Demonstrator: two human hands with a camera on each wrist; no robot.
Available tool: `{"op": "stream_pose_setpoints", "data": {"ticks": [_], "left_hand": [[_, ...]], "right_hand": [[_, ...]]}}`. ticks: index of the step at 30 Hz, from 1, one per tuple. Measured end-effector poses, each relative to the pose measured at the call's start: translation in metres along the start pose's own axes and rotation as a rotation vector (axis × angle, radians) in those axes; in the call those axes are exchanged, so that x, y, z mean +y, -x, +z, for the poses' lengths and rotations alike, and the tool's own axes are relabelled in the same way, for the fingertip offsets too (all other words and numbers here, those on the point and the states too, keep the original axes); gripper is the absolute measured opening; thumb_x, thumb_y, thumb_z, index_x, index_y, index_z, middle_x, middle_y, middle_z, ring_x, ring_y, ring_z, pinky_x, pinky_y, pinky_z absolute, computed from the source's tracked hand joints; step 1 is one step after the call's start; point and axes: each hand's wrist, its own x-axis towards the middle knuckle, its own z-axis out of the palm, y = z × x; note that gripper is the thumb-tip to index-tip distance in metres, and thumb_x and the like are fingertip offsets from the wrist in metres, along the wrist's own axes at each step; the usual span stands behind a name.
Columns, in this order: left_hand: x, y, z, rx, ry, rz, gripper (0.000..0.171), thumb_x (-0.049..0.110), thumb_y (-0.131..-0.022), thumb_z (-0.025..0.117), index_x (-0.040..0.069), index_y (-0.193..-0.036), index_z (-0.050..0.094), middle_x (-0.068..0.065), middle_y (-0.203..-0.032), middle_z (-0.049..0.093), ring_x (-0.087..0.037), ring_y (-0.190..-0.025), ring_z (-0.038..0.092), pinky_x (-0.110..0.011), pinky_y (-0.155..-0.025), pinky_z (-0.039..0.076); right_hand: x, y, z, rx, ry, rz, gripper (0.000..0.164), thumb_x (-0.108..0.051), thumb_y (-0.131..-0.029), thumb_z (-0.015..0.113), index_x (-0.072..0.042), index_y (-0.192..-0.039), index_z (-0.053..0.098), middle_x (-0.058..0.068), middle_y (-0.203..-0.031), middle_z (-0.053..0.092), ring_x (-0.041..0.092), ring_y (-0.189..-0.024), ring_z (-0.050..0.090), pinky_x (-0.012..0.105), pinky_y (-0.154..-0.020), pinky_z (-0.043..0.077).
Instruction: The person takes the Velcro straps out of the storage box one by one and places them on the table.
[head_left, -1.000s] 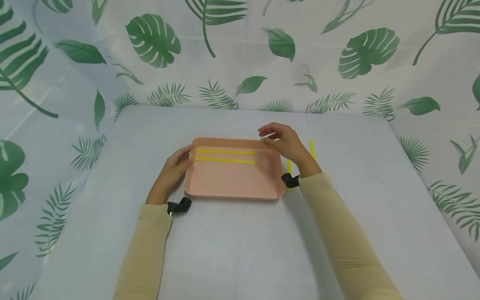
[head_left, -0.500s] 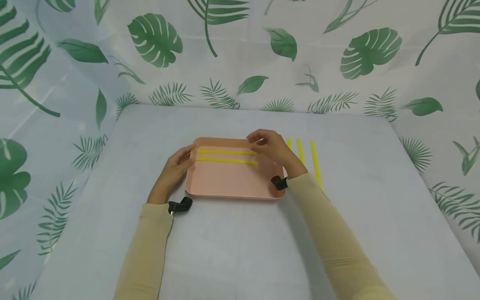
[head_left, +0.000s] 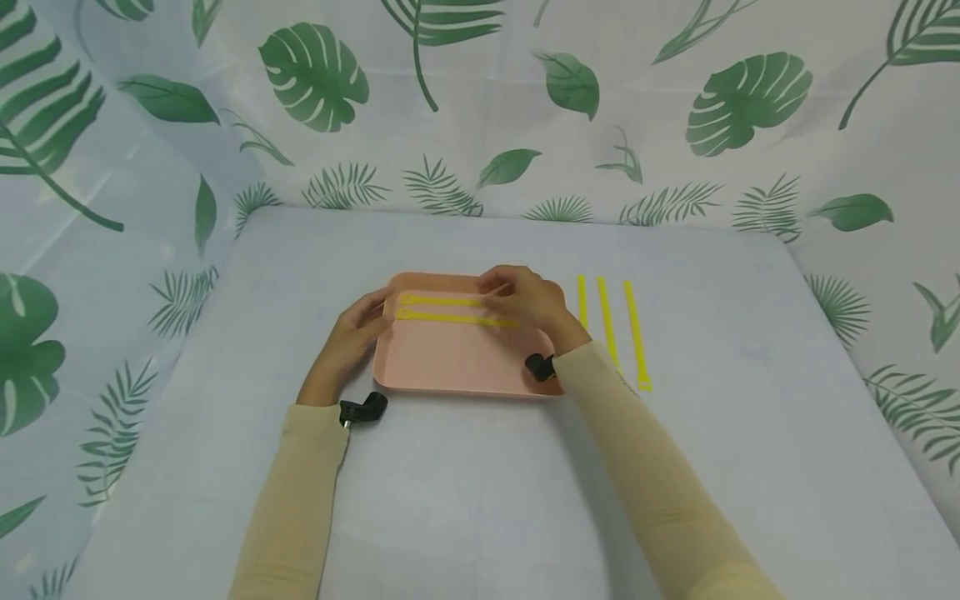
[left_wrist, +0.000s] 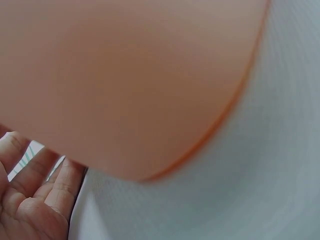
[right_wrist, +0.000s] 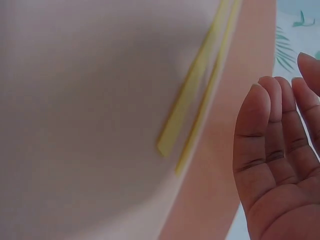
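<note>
A shallow pink tray (head_left: 457,362) lies on the table. Two flat yellow strips (head_left: 438,317), each with a wider head at its left end, lie side by side toward its far edge. My left hand (head_left: 348,340) rests against the tray's left rim, fingertips at the far corner; the left wrist view shows the fingers (left_wrist: 62,187) loosely bent at the tray wall. Above the right ends of the strips hovers my right hand (head_left: 528,300), fingers gently bent. In the right wrist view the palm is bare, with the fingers (right_wrist: 252,130) apart from the strips.
Three more yellow strips (head_left: 635,333) lie lengthwise on the white tabletop (head_left: 465,492), just right of the tray. A leaf-print cloth (head_left: 450,92) hangs behind and at both sides. Each wrist carries a small black camera (head_left: 363,408).
My right hand has moved left and nearer, from the tray's far right corner to over the strips inside. This uncovers the strips right of the tray. The left hand stays at the rim.
</note>
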Motion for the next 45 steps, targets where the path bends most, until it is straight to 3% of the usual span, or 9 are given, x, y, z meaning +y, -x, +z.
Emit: {"op": "stream_pose_setpoints", "data": {"ticks": [11, 17, 26, 36, 45], "left_hand": [[0.001, -0.002, 0.001, -0.002, -0.016, 0.001, 0.059, 0.005, -0.109, 0.058, -0.002, -0.164, 0.040, -0.020, -0.172, 0.037, -0.036, -0.159, 0.035, -0.048, -0.128, 0.035], [0.001, -0.004, 0.002, 0.005, -0.003, 0.005, 0.058, 0.004, -0.109, 0.059, -0.002, -0.164, 0.041, -0.020, -0.171, 0.038, -0.037, -0.158, 0.037, -0.047, -0.128, 0.035], [0.001, -0.006, 0.004, -0.008, 0.017, 0.014, 0.058, 0.004, -0.109, 0.059, -0.004, -0.164, 0.040, -0.021, -0.172, 0.037, -0.037, -0.159, 0.035, -0.048, -0.129, 0.034], [-0.001, -0.005, 0.002, 0.001, 0.012, 0.010, 0.058, 0.003, -0.109, 0.059, -0.003, -0.164, 0.040, -0.022, -0.172, 0.037, -0.037, -0.159, 0.036, -0.048, -0.128, 0.034], [-0.002, -0.002, -0.002, -0.006, 0.006, 0.023, 0.057, 0.001, -0.109, 0.056, -0.006, -0.163, 0.039, -0.023, -0.171, 0.038, -0.038, -0.158, 0.037, -0.044, -0.126, 0.039]], "right_hand": [[0.000, -0.006, 0.015, -0.057, 0.018, 0.004, 0.027, 0.000, -0.102, 0.069, 0.004, -0.129, 0.069, 0.020, -0.130, 0.070, 0.030, -0.111, 0.067, 0.030, -0.085, 0.059], [0.002, -0.011, 0.021, -0.039, 0.025, 0.018, 0.027, 0.005, -0.100, 0.069, 0.005, -0.127, 0.070, 0.019, -0.122, 0.071, 0.028, -0.105, 0.067, 0.025, -0.078, 0.056], [0.008, -0.015, 0.024, -0.015, 0.103, 0.035, 0.025, 0.014, -0.087, 0.072, 0.005, -0.111, 0.073, 0.015, -0.106, 0.073, 0.025, -0.098, 0.065, 0.024, -0.078, 0.053], [0.009, -0.016, 0.026, -0.008, 0.175, 0.018, 0.014, 0.010, -0.091, 0.075, 0.003, -0.103, 0.077, 0.012, -0.097, 0.072, 0.022, -0.090, 0.063, 0.025, -0.078, 0.053], [0.001, -0.004, 0.017, -0.057, 0.213, -0.067, 0.016, 0.005, -0.095, 0.074, 0.004, -0.109, 0.081, 0.013, -0.108, 0.077, 0.026, -0.099, 0.065, 0.030, -0.088, 0.053]]}}
